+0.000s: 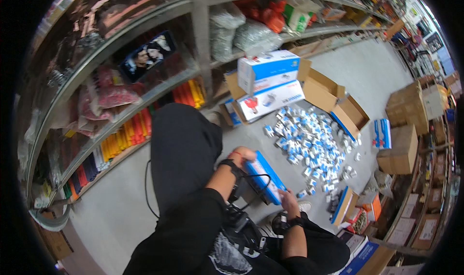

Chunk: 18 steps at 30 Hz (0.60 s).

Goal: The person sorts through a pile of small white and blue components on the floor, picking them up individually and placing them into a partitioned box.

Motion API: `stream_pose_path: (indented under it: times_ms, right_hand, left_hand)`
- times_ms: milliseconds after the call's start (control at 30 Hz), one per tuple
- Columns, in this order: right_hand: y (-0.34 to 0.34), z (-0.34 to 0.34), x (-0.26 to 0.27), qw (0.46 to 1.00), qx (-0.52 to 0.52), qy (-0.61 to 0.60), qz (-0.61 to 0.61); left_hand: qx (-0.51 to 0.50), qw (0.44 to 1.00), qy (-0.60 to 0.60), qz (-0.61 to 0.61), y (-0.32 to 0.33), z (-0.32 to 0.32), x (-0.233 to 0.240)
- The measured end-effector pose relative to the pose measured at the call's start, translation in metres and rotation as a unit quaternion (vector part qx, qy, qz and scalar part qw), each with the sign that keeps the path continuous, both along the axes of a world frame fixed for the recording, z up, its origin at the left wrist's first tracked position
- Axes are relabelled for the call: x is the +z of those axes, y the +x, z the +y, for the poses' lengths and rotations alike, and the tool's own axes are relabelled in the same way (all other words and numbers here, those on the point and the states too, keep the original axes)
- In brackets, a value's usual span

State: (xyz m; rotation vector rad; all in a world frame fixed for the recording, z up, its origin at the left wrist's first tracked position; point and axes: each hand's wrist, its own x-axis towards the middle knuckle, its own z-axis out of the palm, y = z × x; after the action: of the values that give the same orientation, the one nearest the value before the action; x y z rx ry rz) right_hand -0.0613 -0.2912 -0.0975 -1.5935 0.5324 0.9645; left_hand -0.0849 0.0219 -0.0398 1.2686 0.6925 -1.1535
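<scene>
A long blue-and-white cardboard box (266,177) is held slantwise in front of my body. My left hand (245,154) grips its far end, and my right hand (289,201) grips the end closer to me. A black cable loops in front of the box and hides part of it. Just beyond the box, a heap of small blue-and-white packets (311,140) lies spread over the grey floor (235,137). What the packets contain is too small to tell.
Two printed cartons (272,97) are stacked by the shelving, beside open brown boxes (322,88). A blue-and-white box (381,133) lies near large brown cartons (407,108) at right. A phone (148,56) showing a picture leans on the metal shelf (199,28) at left.
</scene>
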Motion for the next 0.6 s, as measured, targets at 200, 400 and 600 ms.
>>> stream_pose_path:
  times_ms: [200,400,600]
  right_hand:
    - [-0.016,0.039,0.008,0.911,0.113,-0.334,-0.213]
    - [-0.015,0.049,0.065,0.892,0.277,-0.355,-0.037]
    - [-0.029,0.039,0.059,0.963,0.119,-0.159,0.180]
  left_hand:
    - [-0.274,0.945,0.178,-0.009,-0.012,0.024,-0.015]
    - [-0.171,0.968,0.175,0.050,-0.008,0.016,-0.009]
    - [-0.190,0.966,0.174,0.039,-0.008,0.013,-0.043]
